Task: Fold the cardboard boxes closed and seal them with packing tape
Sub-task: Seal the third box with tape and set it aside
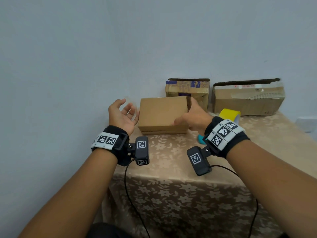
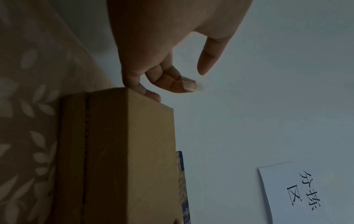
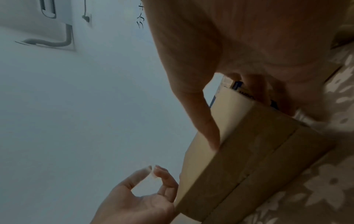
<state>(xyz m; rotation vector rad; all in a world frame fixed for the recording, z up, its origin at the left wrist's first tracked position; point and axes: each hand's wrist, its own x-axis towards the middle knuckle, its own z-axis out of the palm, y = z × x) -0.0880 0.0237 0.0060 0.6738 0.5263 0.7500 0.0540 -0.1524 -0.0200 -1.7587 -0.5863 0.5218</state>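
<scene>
Tape (image 3: 152,172) is sticking to our left hand (image 1: 122,114), pinched beside the box's (image 1: 163,114) left end, near the table's (image 1: 171,152) back-left corner, while our right hand (image 1: 193,117) is gripping its right end, long axis running between us.

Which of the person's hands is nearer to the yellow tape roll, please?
Right. The right hand grips the small box just beside the yellow tape roll; the left hand is beyond the box's far side.

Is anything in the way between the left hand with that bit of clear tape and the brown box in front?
Nothing visible. The left hand pinches the clear tape piece just beside the brown box, one finger already touching its corner. The right hand grips the opposite end.
</scene>
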